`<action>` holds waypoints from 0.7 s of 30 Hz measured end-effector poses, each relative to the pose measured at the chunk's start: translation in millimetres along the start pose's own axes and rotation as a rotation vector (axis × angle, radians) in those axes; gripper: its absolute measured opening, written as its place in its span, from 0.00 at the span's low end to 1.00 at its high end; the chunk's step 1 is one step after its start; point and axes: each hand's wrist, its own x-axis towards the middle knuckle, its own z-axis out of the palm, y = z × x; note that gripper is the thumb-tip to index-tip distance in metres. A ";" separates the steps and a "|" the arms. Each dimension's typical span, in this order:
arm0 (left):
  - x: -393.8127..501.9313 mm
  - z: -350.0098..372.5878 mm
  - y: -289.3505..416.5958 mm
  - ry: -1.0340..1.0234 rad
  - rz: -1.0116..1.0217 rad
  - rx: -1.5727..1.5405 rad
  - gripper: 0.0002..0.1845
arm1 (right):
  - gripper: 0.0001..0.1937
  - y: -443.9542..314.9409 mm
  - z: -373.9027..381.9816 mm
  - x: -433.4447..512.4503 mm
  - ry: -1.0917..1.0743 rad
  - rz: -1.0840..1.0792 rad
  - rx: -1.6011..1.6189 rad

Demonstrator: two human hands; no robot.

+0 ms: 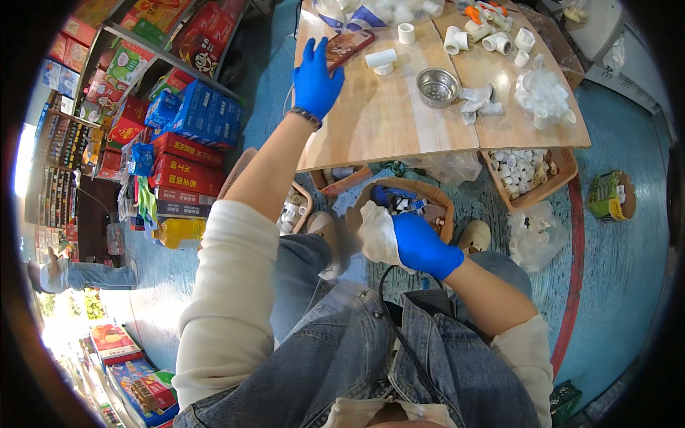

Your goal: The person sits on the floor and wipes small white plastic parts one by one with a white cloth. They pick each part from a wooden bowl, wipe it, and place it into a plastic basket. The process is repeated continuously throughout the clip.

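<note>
My left hand [319, 80], in a blue glove, reaches to the far left of the wooden table with its fingers spread. It lies against the near left edge of a smartphone [350, 46] in a red-edged case and partly covers it. Low in front of my body, my right hand [426, 244], also gloved in blue, grips a bunched white cloth [378, 233]. Right of the phone are a white plastic pipe tee [381, 60] and a white pipe coupling [406, 33]. A round metal bowl [438, 88] stands farther right, beside a crumpled whitish rag [480, 103].
More white pipe fittings [456, 40] and a bagged heap of them [543, 96] occupy the table's right side. Below its edge stand a cardboard box [445, 200] of scraps and a basket [562, 170] of fittings. Stocked shelves [160, 51] line the left; a person [88, 274] stands far left.
</note>
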 end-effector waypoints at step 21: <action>36.8 29.7 -81.1 -0.237 0.020 0.061 0.49 | 0.08 -4.5 -38.5 15.9 0.025 -0.003 0.041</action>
